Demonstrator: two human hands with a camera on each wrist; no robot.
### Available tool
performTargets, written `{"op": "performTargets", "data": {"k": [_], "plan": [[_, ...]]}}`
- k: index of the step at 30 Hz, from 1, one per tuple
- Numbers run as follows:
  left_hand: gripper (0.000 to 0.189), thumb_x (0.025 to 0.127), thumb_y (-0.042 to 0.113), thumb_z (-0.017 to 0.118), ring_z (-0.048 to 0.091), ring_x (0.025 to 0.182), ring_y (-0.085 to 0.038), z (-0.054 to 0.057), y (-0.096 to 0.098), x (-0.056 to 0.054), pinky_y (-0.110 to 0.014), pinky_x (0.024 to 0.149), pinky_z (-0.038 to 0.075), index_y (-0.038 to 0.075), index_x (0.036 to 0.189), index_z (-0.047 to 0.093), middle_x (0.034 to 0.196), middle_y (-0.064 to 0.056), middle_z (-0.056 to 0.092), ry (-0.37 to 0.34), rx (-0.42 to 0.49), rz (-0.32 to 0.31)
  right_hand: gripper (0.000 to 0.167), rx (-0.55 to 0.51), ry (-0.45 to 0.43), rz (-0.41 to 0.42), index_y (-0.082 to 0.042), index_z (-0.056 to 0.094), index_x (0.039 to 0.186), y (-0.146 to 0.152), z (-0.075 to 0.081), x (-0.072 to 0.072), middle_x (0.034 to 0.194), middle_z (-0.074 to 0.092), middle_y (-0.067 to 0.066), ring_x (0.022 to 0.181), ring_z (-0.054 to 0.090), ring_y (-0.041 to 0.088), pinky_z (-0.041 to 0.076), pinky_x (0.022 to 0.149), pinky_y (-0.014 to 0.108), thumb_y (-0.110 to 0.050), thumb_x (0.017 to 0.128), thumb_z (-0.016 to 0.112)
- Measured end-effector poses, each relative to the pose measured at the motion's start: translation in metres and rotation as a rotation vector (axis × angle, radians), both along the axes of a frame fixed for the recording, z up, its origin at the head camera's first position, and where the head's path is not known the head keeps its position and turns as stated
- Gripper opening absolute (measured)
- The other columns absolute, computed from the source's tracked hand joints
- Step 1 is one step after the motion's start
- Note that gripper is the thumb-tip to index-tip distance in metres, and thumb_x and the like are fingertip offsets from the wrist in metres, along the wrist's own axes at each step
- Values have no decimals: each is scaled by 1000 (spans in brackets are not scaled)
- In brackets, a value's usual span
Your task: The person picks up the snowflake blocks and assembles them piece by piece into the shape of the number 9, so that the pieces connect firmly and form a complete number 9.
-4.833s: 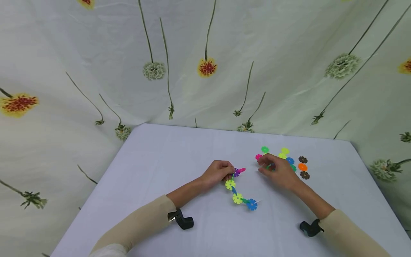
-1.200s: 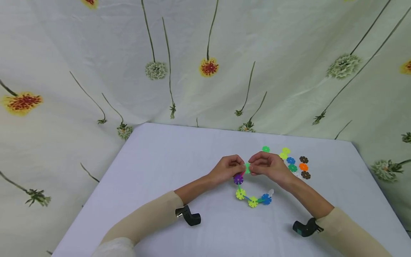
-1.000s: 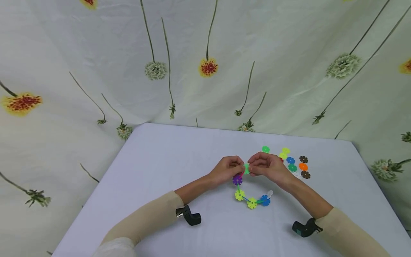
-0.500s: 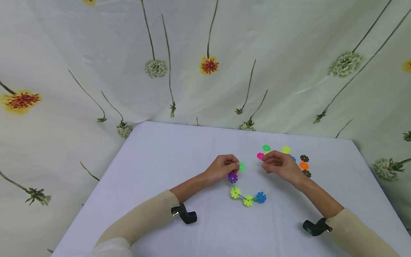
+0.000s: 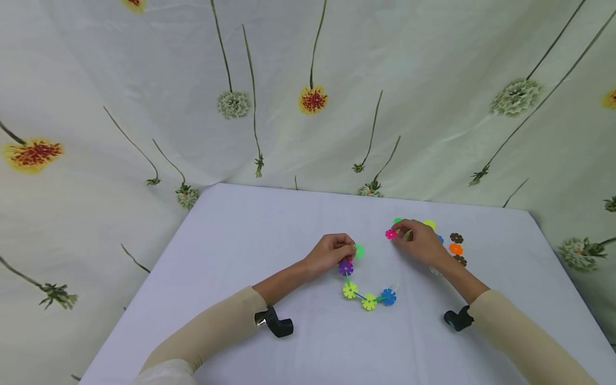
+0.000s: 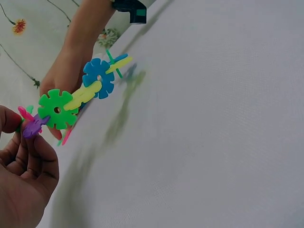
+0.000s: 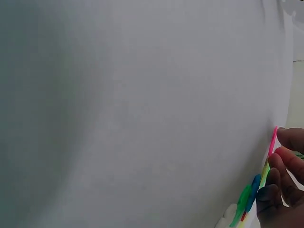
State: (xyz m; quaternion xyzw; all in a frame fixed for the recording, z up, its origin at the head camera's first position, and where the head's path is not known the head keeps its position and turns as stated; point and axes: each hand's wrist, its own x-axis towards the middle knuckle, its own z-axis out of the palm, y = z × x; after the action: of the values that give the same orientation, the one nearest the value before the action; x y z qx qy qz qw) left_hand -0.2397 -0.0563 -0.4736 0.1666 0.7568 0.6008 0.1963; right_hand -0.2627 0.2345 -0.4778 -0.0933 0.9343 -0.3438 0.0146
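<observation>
My left hand (image 5: pixel 329 254) pinches the upper end of a curved chain of slotted plastic snowflake discs, near a purple disc (image 5: pixel 346 268) and a light green disc (image 5: pixel 359 251). Down from there run a yellow disc (image 5: pixel 350 290), another yellow one and a blue disc (image 5: pixel 389 297), with thinner discs edge-on between them and a clear one at the end. The left wrist view shows the chain slotted together at angles, clear of the tabletop. My right hand (image 5: pixel 420 241) has its thumb and finger on a pink snowflake disc (image 5: pixel 391 234), which lies low at the table surface.
Loose discs lie around my right hand: a yellow disc (image 5: pixel 430 224), an orange disc (image 5: pixel 456 249), a brown disc (image 5: pixel 456 238) and others partly hidden beneath it. The white-covered table (image 5: pixel 260 224) meets a flower-print cloth (image 5: pixel 269 133) at the back.
A light green disc joined the chain's upper end between both hands. My right hand then let go, moved right to the loose discs and took the pink one. The left hand shifted slightly left.
</observation>
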Motion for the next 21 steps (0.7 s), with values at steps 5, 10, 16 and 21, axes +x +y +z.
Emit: {"op": "performTargets", "data": {"k": [5,10,16,21], "plan": [[19,104,18,61,57,79,-7,0,0,2,-21,76,50,1,110,68,88,4,65,-12,2,-4,30,82,-2,-37,-3,72,123,-7,-1,-6,108,65,15,92,59,26,50,77,32,-20,99,75],[19,104,18,61,57,79,-7,-1,0,2,-21,77,50,1,110,69,88,4,65,-7,4,-2,28,60,-9,-29,-1,65,120,-10,3,-9,113,67,19,99,61,30,53,86,38,-16,98,74],[18,103,17,61,57,79,-7,-1,-2,2,-20,76,50,2,109,68,87,4,65,-14,12,-1,22,-7,-7,27,-7,66,121,-11,3,-9,111,75,18,100,68,30,60,92,44,-10,100,72],[16,103,16,60,57,80,-7,0,-2,1,-20,77,50,2,108,68,87,4,64,-16,10,1,20,-54,12,18,-8,69,120,-12,4,-6,113,77,19,102,71,32,61,94,47,-9,100,73]]}}
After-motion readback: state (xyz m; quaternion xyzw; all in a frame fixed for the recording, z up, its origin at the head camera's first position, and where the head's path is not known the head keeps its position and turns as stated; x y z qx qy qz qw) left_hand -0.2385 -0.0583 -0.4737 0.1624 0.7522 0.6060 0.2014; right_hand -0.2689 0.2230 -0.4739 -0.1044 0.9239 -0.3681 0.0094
